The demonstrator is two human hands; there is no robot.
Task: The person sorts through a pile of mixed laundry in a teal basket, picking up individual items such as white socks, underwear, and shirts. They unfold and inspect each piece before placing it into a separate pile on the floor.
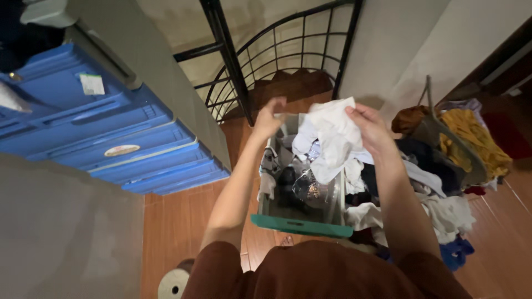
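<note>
White cloth held up over a green-rimmed laundry bin, bunched and hanging in folds above the clothes inside. Gripped at its upper right by the right hand, fingers pinched narrow on the fabric. Left hand raised just beside the cloth's upper left edge, fingers loosely curled and partly open; cannot tell whether touching the fabric or just clear of it. Inside the bin, a jumble of dark and pale garments under the cloth, with something clear and shiny near the middle. Beside the bin's right wall, a heap of clothes on the wooden floor, white, dark and blue pieces mixed. Farther right, a second basket tilted and filled with mustard-yellow fabric. Along the floor's left edge, a stack of blue plastic crates against a grey wall. At the floor's far edge, a black metal railing around a spiral stair going down. Near the bottom edge, a pale roll on the floor beside the brown garment worn by the person.
</note>
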